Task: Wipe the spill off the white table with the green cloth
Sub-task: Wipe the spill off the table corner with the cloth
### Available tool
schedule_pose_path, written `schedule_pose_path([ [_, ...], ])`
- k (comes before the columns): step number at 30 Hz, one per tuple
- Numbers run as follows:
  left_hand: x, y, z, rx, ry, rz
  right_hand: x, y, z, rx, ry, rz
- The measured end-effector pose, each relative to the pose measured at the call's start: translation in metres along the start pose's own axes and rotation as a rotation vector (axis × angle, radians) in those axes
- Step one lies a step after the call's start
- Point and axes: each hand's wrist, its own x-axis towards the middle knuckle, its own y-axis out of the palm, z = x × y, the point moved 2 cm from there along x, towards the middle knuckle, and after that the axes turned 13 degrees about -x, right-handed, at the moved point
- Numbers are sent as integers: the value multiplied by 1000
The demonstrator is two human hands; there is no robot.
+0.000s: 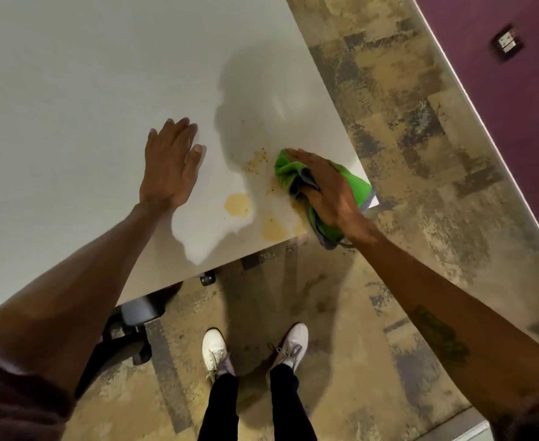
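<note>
Your right hand (pixel 328 192) presses the cloth (pixel 288 173) flat, left hand (pixel 169 163) open and empty on the desk (pixel 70 90); sweeping toward the lower edge could push the spill (pixel 237 205) onto the floor (pixel 373 297).

surface: white surface (pixel 70 90), fills the 9 to 12 o'clock part of the view, corner at about 3 o'clock of centre
left hand: left hand (pixel 169 163) flat, palm down, fingers spread, resting on the surface, no grip on anything
right hand: right hand (pixel 328 192) pressed flat on the green cloth (pixel 354 183), fingers pointing to 10 o'clock
cloth: bunched, at the surface corner, one end hanging over the edge
spill: yellowish spill (pixel 237 205) in patches plus specks, between the hands, just at 9 o'clock of the cloth
floor: mottled tan carpet (pixel 389 90)
feet: white shoes (pixel 215 348) at 6 o'clock, dark trousers
chair: chair base (pixel 134 313) under the surface edge, 7 o'clock
wall: purple wall (pixel 516 90), 2 o'clock
</note>
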Motion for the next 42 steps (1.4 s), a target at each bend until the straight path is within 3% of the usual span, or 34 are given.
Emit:
schedule_pose_path([
  [3, -24, -4, 8, -57, 59, 24, -10, 15, 15, 33, 191, -52],
  [6, -42, -6, 13, 10, 37, 13, -18, 34, 32, -19, 398, -219],
  [10, -48, -10, 15, 48, -201, -74, -8, 53, 49, -120, 535, -348],
  [15, -45, -6, 13, 124, -236, -54, 18, 65, 61, -189, 606, -403],
  [23, -43, -3, 18, 144, -211, -98, 77, 79, 73, -248, 513, -329],
  [33, -40, -9, 12, 37, -242, -82, 155, 79, 72, -106, 309, -125],
  [42, -41, -5, 18, 15, -225, -103, 175, 66, 65, -66, 29, 228],
])
